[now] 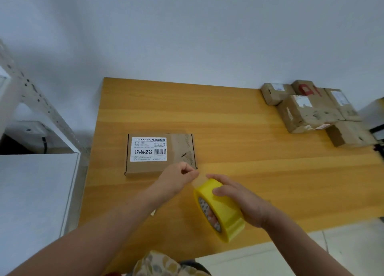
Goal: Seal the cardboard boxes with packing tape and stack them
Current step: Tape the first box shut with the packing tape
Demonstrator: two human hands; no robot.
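Observation:
A flat cardboard box (182,151) with a white printed label lies on the wooden table (228,130), left of centre. Just in front of its near right corner, my left hand (176,180) has its fingers curled and pinches the free end of the tape. My right hand (241,201) grips a yellow roll of packing tape (224,213), held on edge above the table's near part. A short clear stretch of tape runs between the two hands.
Several worn cardboard boxes (309,111) are piled at the table's far right corner. A white metal shelf frame (35,101) and a white cabinet top (35,188) stand left of the table. Pale floor (311,255) shows beyond the near edge.

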